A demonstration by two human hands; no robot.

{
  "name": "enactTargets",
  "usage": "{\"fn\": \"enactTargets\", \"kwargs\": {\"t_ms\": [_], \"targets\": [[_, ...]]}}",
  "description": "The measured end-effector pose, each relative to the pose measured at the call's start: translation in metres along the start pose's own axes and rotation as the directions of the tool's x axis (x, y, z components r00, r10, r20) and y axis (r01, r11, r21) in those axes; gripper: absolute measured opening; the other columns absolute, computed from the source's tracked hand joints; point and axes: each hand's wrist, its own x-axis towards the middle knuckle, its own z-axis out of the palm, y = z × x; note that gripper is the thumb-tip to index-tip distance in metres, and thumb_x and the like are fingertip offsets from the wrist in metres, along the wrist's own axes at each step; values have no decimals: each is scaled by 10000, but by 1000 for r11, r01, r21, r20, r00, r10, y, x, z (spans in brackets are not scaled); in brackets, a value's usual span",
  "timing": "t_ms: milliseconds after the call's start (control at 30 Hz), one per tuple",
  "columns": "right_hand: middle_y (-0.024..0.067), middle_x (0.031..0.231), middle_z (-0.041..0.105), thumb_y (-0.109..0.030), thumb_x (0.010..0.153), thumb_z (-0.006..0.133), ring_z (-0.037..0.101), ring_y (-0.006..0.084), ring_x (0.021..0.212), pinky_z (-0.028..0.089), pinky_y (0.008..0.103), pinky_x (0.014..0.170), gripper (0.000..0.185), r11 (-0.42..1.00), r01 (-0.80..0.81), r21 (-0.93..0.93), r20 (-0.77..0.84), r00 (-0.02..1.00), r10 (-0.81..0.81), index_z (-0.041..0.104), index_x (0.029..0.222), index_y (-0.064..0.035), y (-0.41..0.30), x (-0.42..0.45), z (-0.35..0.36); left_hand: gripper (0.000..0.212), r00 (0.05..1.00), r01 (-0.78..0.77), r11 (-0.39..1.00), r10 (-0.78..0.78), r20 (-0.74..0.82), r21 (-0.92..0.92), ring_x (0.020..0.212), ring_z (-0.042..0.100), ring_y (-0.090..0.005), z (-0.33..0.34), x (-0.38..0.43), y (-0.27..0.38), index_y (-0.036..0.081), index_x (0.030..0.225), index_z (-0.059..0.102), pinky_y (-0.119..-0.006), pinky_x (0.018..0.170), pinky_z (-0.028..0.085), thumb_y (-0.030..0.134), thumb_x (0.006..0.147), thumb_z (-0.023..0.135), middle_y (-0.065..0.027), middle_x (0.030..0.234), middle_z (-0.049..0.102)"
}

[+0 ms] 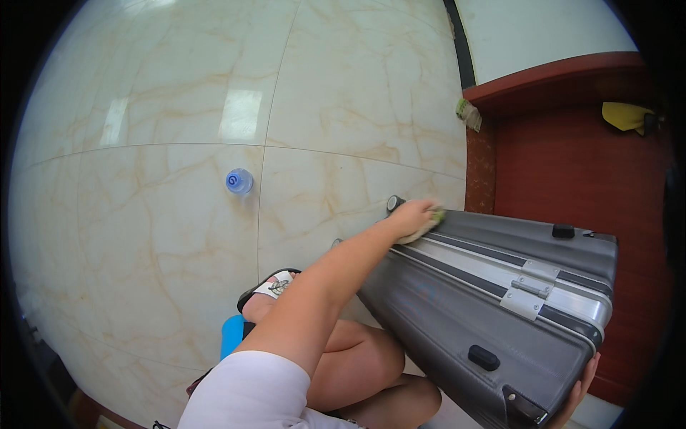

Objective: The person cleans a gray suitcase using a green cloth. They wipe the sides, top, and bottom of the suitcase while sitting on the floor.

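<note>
A dark grey hard-shell suitcase point(461, 300) with a silver metal frame rests before me, its narrow side with a metal hinge point(528, 289) facing up. My left hand point(415, 217) reaches across and presses a bunched beige and green cloth point(415, 236) onto the frame near the wheel end. The hand and cloth are slightly blurred. One caster wheel point(395, 203) shows just beyond that hand. At the suitcase's near right end, the fingers of my right hand point(579, 389) hold its edge; the rest of that hand is hidden behind the shell.
A clear plastic bottle with a blue cap point(239, 181) stands on the marble-patterned tile floor point(161, 230). Right of the suitcase is reddish-brown wooden furniture point(563, 161) with a yellow item point(627, 117) on it. Another cloth point(469, 115) hangs at its corner. My sandalled foot point(273, 287) is close by.
</note>
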Motion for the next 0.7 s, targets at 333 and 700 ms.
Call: {"fn": "enactTargets", "kwargs": {"t_ms": [333,700], "targets": [[197,1490,247,-465,971,325,241,415,1378,214,573,1116,544,999,-46,23,-43,998,47,256,1426,-174,-22,9,7,322,920,-375,927,374,117,-9,1116,536,-321,6,-14,76,64,1196,591,-368,965,413,123,886,526,-174,1199,577],[196,1489,254,-505,958,321,236,415,1380,203,571,1117,580,996,-70,52,-88,993,75,274,1424,-163,-41,18,12,337,980,-173,933,133,145,315,1167,486,-343,-10,-4,0,98,1161,632,-389,998,391,20,859,503,-191,1273,504]]}}
